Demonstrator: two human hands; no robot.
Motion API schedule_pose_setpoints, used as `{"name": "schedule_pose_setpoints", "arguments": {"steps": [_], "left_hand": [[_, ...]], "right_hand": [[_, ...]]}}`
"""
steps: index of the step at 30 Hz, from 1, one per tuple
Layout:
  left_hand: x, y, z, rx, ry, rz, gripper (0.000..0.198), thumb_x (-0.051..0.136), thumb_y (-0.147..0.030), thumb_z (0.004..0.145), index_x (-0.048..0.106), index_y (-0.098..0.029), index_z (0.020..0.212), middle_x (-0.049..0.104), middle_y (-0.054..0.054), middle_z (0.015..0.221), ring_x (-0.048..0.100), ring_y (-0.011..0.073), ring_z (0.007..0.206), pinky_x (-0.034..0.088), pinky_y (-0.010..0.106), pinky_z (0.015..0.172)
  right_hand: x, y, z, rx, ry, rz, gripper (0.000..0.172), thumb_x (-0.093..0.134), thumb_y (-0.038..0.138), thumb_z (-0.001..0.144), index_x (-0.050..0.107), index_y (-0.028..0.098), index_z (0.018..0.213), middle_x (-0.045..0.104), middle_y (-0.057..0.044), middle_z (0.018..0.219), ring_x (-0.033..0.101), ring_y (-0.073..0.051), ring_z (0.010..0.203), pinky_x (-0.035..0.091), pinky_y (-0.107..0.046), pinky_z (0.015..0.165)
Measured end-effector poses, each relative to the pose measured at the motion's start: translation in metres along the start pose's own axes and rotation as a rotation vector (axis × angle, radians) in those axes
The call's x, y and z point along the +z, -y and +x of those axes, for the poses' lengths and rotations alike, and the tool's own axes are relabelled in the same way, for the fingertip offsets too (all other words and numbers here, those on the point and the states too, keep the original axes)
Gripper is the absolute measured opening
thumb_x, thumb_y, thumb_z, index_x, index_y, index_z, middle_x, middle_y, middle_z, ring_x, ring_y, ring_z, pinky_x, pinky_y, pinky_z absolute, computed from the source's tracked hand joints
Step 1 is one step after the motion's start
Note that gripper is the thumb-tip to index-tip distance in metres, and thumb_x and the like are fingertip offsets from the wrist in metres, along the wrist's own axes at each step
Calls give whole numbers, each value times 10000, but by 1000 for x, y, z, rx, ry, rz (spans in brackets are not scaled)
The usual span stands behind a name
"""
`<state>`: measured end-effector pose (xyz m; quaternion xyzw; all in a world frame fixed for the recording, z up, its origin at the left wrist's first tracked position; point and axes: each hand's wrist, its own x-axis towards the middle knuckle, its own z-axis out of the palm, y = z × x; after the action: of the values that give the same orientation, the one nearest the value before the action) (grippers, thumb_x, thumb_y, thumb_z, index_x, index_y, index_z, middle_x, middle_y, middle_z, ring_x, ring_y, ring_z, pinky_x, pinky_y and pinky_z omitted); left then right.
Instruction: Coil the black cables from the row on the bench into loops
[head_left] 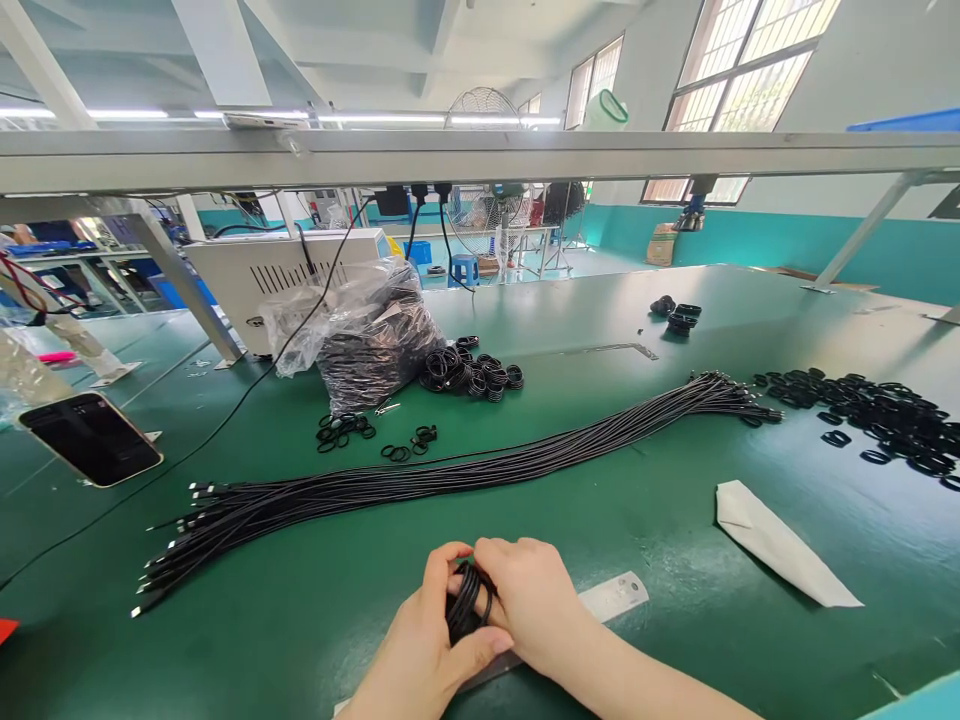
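Observation:
Near the front edge of the green table, my left hand and my right hand meet around a small coiled black cable. Fingers and thumb of my left hand wrap its left side, and my right hand's fingers curl over its top and right side; some of its loops are hidden. Beneath the hands lies a metal ruler, partly covered. Beyond them a long bundle of straight black cables stretches across the table, its left ends fanned out.
Behind the bundle are coiled black cables and a plastic bag of cables. Many black rings lie at right, near a folded white paper. A phone stands tilted at left. A metal shelf beam crosses above.

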<state>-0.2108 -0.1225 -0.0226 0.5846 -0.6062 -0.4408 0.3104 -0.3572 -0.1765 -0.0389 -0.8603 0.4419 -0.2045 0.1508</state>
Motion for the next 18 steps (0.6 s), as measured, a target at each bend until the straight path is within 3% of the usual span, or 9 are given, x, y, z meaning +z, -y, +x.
{"name": "schedule_pose_setpoints", "arguments": {"steps": [4,7,9,12,15,18], "left_hand": [[0,-1,0,18,8,-37,594,712,-409,746,391,-244,1217,647,38,993,603,225,897,448,321,816],[0,-3,0,43,50,-75,616,733,-363,718,378,-260,1211,633,38,1077,593,210,916,449,299,797],[-1,-4,0,23,53,-55,609,723,-280,702,382,-276,1207,637,17,1077,590,178,824,449,279,734],[0,-2,2,-14,-27,-61,498,663,-190,692,430,-279,1122,659,-16,974,573,138,683,445,256,642],[1,5,5,20,-137,-182,342,634,-213,711,478,-267,1010,682,-1,965,628,153,750,479,253,656],[0,11,7,107,-170,-208,146,598,-280,775,575,-242,914,683,31,1043,644,165,806,511,260,703]], "right_hand": [[7,-2,-1,-116,-49,-138,87,565,154,797,497,196,763,602,17,640,515,-141,560,251,-285,563],[7,-3,-1,-137,-95,-163,82,541,135,791,495,197,764,601,15,638,507,-145,558,248,-289,567],[6,-4,-1,-129,-109,-166,107,529,98,763,493,199,756,601,15,631,508,-147,559,241,-287,565],[2,-5,1,-100,-113,-146,124,514,84,765,485,202,741,599,16,613,512,-145,552,244,-274,559],[1,-4,1,-18,-144,-94,174,440,158,891,472,209,729,570,21,560,498,-143,514,244,-256,535],[1,-3,1,36,-161,-26,290,343,256,973,461,213,712,552,18,536,488,-146,495,245,-247,518]]}}
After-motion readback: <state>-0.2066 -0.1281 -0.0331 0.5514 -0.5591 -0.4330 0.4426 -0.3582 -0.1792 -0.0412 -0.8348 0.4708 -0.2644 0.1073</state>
